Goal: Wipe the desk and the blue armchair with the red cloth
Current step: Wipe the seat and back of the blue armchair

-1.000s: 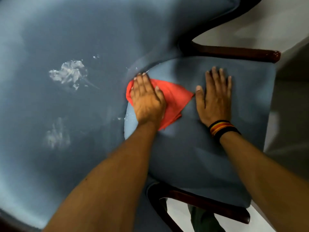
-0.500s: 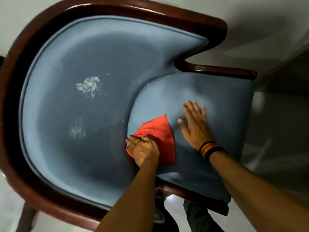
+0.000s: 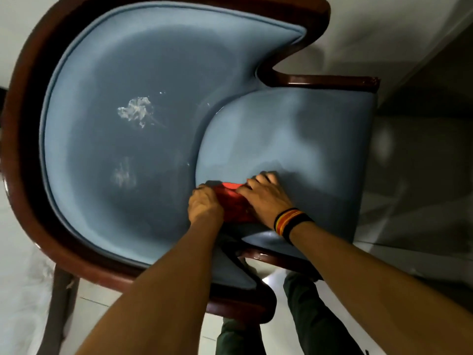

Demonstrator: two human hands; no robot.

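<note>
The seat (image 3: 294, 139) beyond both hands lies bare and open. The padded back (image 3: 115, 73) and wooden armrest (image 3: 322, 82) wall it in.

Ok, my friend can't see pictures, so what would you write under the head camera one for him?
Seen from above, a person's left hand and right hand both press a bunched red cloth onto the seat cushion of a blue armchair with a dark wooden frame. A striped wristband circles the right wrist, and whitish scuffed patches mark the chair's backrest.
</note>
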